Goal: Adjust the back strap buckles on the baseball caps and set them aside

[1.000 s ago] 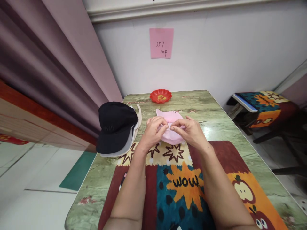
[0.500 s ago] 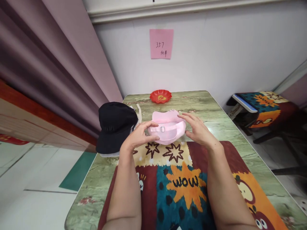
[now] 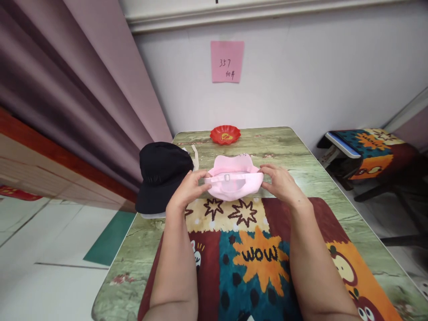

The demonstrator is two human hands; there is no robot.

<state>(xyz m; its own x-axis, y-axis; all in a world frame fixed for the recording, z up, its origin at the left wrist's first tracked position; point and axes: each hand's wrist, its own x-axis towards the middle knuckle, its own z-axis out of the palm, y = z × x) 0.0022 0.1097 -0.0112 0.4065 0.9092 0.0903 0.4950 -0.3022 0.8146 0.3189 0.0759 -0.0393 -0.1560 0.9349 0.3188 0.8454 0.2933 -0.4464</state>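
A pink baseball cap (image 3: 230, 189) lies in the middle of the table, its brim toward the wall and its strap with a metal buckle toward me. My left hand (image 3: 190, 189) pinches the cap's left edge between thumb and fingers. At the opposite edge, my right hand (image 3: 279, 183) grips the cap in the same way. Close to the left hand sits a black cap (image 3: 165, 171), brim toward me, on top of something pale that is mostly hidden. A light strap sticks out behind it.
A red scalloped dish (image 3: 225, 135) stands at the table's far end. A patterned mat (image 3: 259, 272) covers the near part of the green table (image 3: 118, 263). On the wall hangs a pink note (image 3: 227, 61); a stool (image 3: 374, 151) stands to the right.
Both hands have closed onto the sides of the pink cap, where before they were looser around it. The cap's back opening is now stretched wider and flatter.
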